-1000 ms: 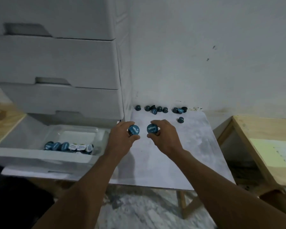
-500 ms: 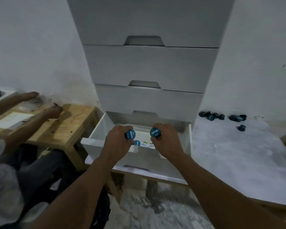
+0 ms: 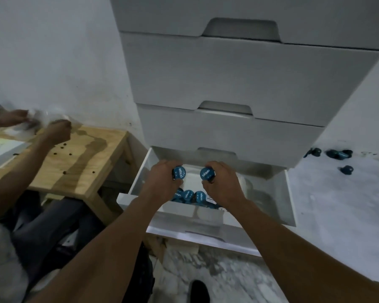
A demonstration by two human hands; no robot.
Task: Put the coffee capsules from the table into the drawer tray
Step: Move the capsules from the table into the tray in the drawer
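Observation:
My left hand (image 3: 162, 182) grips a blue coffee capsule (image 3: 179, 172) and my right hand (image 3: 223, 184) grips a second blue capsule (image 3: 206, 173). Both hover over the open bottom drawer (image 3: 280, 206), above the white tray (image 3: 206, 214) inside it. A row of blue capsules (image 3: 189, 196) lies in the tray just below my hands, partly hidden by my wrists. More dark blue capsules (image 3: 337, 153) rest on the grey table (image 3: 337, 204) at the right by the wall, with one apart (image 3: 347, 169).
A white chest with shut drawers (image 3: 239, 79) rises above the open one. To the left stands a wooden table (image 3: 70, 162) where another person's hands (image 3: 55, 132) handle something pale. That person's legs (image 3: 44, 226) fill the space below it.
My view and both hands have swung left from the grey table to the open drawer. Each hand has kept its capsule and now hangs lower over the tray.

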